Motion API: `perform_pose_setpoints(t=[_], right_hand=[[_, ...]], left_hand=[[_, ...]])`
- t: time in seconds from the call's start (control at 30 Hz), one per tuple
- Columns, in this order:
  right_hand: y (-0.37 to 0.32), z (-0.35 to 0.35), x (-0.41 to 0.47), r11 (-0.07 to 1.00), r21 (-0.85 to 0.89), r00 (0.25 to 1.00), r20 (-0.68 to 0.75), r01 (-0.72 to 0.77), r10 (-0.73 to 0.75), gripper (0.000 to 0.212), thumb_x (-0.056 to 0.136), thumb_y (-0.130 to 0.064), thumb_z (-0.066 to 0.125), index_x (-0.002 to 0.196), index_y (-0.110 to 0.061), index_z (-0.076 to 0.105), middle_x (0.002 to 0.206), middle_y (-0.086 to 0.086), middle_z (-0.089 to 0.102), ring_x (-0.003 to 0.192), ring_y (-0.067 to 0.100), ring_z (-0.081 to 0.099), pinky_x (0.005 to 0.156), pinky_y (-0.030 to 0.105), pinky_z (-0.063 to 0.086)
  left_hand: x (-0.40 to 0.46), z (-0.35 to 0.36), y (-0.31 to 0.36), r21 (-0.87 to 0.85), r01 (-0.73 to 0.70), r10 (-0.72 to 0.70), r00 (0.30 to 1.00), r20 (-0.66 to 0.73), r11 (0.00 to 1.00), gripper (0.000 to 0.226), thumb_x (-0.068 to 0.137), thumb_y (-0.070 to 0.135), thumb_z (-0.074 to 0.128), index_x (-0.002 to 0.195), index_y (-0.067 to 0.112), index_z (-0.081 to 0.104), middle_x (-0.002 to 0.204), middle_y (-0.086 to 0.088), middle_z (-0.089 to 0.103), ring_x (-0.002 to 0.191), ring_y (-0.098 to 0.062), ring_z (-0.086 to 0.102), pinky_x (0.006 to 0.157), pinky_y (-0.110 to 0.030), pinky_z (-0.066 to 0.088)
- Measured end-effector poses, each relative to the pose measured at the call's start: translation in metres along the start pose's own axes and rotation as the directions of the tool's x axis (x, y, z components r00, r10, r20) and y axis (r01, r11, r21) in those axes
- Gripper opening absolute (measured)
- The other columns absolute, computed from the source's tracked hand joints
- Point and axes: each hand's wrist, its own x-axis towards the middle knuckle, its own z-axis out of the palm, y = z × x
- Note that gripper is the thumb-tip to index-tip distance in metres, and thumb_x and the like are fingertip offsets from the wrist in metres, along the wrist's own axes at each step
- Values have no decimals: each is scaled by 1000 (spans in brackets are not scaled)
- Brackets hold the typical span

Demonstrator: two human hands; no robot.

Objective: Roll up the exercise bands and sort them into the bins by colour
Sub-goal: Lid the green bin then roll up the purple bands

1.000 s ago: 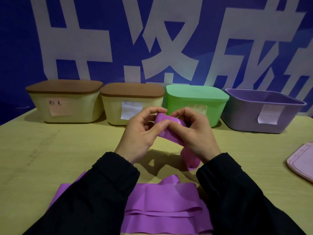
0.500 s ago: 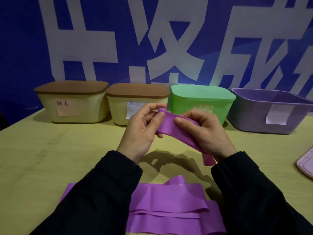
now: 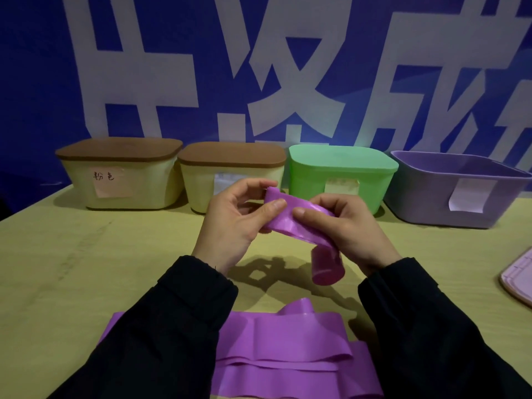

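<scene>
Pinching purple band [image 3: 290, 223] between both hands [image 3: 293, 223].

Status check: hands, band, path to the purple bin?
Left hand and right hand both pinch the purple band, held above the table. Loose end hangs unrolled. Purple bin open, lid off; nothing in the way.

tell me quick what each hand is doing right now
Left hand: pinches the upper end of the purple band, thumb on top.
Right hand: grips the same band further along; its end hangs below.
</scene>
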Motion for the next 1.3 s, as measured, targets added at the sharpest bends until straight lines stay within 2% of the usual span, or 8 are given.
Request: perform_pose_setpoints(t=[0.1, 0.27, 0.43, 0.53, 0.7, 1.0, 1.17, 1.3], right_hand=[[1, 2, 1, 998, -8, 997, -53, 55, -56, 15, 79, -27, 77, 74, -14, 71, 59, -6, 65, 53, 5, 54, 50, 15, 41], [5, 7, 1, 990, -57, 988, -87, 126, -131, 13, 83, -25, 77, 77, -16, 71, 62, -6, 63, 56, 6, 52, 54, 17, 42], [7, 6, 2, 990, -30, 985, -100, 137, -140, 11, 85, -20, 77, 80, -11, 72, 65, -7, 64, 60, 5, 54, 56, 16, 42], [6, 3, 2, 990, 11, 985, -104, 142, -141, 11, 86, -14, 76, 85, -3, 72, 71, 0, 66, 65, 8, 57, 60, 18, 45], [10, 4, 3, 979, -167, 979, -148, 115, -140, 9, 83, -21, 81, 80, -21, 73, 63, -9, 67, 57, 3, 57, 55, 17, 43], [5, -4, 2, 964, -200, 965, -159, 176, -209, 4, 86, -21, 79, 85, -19, 75, 73, -6, 71, 66, 4, 64, 58, 20, 48], [4, -11, 3, 953, -248, 957, -183, 176, -225, 17, 81, -28, 82, 81, -14, 74, 68, -1, 70, 59, 7, 61, 54, 23, 48], [6, -14, 3, 942, -282, 954, -182, 182, -239, 28, 79, -41, 81, 75, -16, 70, 64, -1, 66, 57, 10, 57, 52, 30, 45]], left_hand=[[-1, 1, 0, -32, -16, 16, 1000, -4, 999, 31, 83, 18, 75, 113, 20, 70, 92, 3, 77, 83, -12, 72, 66, -25, 57], [-3, 5, -2, -64, 24, -17, 993, 114, 998, 21, 101, 10, 55, 115, 20, 66, 90, 2, 73, 78, -17, 64, 63, -26, 53], [-1, 2, -1, -39, 4, -2, 999, 53, 999, 26, 87, 9, 73, 110, 20, 66, 95, 5, 72, 69, -14, 67, 57, -25, 52], [0, 0, -1, -81, 21, -17, 999, 51, 996, 32, 90, 8, 69, 118, 23, 63, 100, 1, 73, 80, -16, 73, 61, -29, 58], [-4, 4, -2, -26, 6, -2, 991, 132, 1000, 26, 101, 3, 54, 114, 21, 67, 99, 4, 72, 81, -14, 65, 66, -25, 54], [-1, 0, 0, 37, 30, -31, 999, 19, 999, 27, 86, 15, 75, 109, 21, 61, 93, 2, 72, 71, -10, 67, 53, -26, 53], [-1, 0, 3, 47, 15, -16, 1000, 11, 999, 40, 77, 32, 77, 109, 19, 57, 88, 0, 70, 70, -13, 64, 54, -26, 51], [-1, -1, 4, -16, 11, -11, 1000, 23, 1000, 37, 75, 30, 76, 107, 20, 59, 82, 4, 70, 68, -12, 61, 54, -25, 48]])
